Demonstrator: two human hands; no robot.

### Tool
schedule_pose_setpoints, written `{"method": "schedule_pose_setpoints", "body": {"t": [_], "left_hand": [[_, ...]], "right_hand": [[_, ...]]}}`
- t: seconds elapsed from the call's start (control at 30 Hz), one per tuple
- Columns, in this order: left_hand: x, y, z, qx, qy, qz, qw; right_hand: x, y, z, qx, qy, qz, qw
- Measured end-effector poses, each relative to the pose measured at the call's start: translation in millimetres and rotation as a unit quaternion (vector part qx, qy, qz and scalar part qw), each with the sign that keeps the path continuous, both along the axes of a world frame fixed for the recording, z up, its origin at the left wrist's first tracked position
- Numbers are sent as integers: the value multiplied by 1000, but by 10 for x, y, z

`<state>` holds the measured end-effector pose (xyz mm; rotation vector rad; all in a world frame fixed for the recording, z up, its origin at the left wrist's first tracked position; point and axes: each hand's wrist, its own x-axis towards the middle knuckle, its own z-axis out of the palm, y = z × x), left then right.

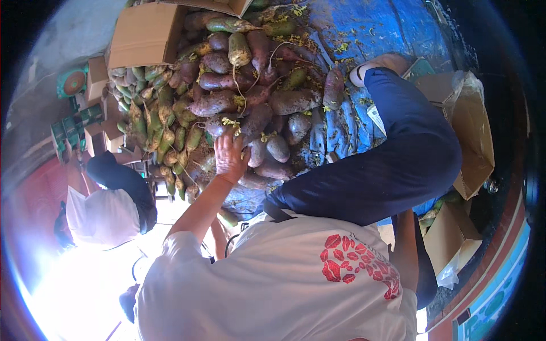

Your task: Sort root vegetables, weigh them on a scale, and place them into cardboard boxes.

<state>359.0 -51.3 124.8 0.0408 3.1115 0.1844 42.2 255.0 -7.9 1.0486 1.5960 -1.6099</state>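
Observation:
My left hand (230, 159) reaches onto a heap of large radishes, its fingers spread and its thumb apart. The fingertips touch a purple radish (216, 125) with a tuft of yellow-green leaf at its end, and nothing is gripped. Beside the hand lie more purple radishes, among them a rounded one (278, 149). Left of them are piled green radishes with tan ends (166, 108). My right forearm (405, 241) goes down behind my bent leg, and the hand is hidden there.
A blue tarp (364, 34) lies under the heap. One cardboard box (145, 35) stands at its far left, and others (472, 139) with plastic liners stand at the right. Another person (105, 216) in a white top sits at the left, near green machines (71, 133).

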Motion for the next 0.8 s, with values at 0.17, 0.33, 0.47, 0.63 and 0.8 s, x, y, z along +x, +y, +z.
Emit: {"method": "schedule_pose_setpoints", "body": {"t": [0.17, 0.33, 0.47, 0.63, 0.8], "left_hand": [[-571, -134, -144, 18, 28, 14, 999], [-1211, -63, -961, -67, -149, 78, 984], [-1374, -202, -1473, -163, -225, 128, 952], [-1448, -12, -1326, -131, -157, 76, 976], [-1312, -220, -1356, 5, -199, 139, 970]], "right_hand": [[-46, -180, 88, 32, 64, 59, 996], [1336, 579, 806, 84, 125, 97, 984], [2185, 1029, 1300, 140, 164, 120, 969], [2241, 1039, 1462, 214, 208, 151, 942], [2136, 946, 1461, 254, 261, 199, 910]]}}
